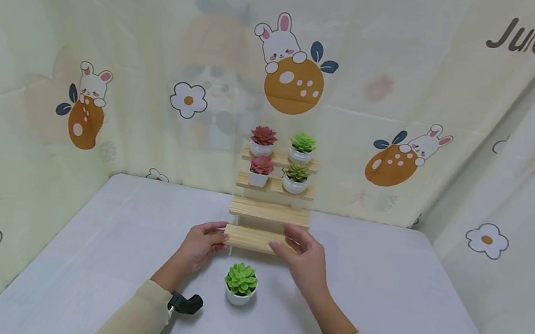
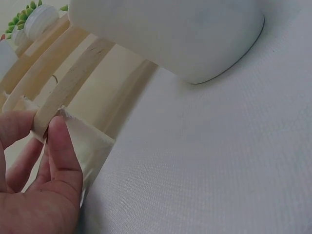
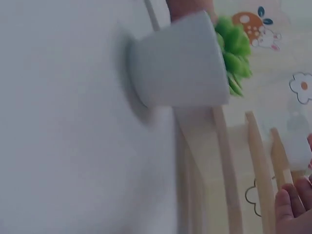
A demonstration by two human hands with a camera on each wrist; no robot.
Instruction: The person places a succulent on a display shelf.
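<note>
A small wooden tiered plant stand (image 1: 268, 211) stands at the back middle of the table. At the left end of its lowest board (image 2: 73, 83), my left hand (image 1: 200, 244) pinches the wood between thumb and fingers. My right hand (image 1: 306, 258) is by the board's right end, fingers loosely bent and thumb over the board; whether it touches the wood is unclear. In front of the stand, between my forearms, a bright green artificial succulent (image 1: 241, 278) sits upright in a white pot (image 3: 180, 63).
On the upper two tiers stand two reddish succulents (image 1: 264, 135) (image 1: 261, 165) at left, with a bright green succulent (image 1: 303, 142) and a darker green succulent (image 1: 297, 172) at right, all in white pots. A white cloth covers the table (image 1: 382, 297). Behind hangs a printed curtain (image 1: 367, 44).
</note>
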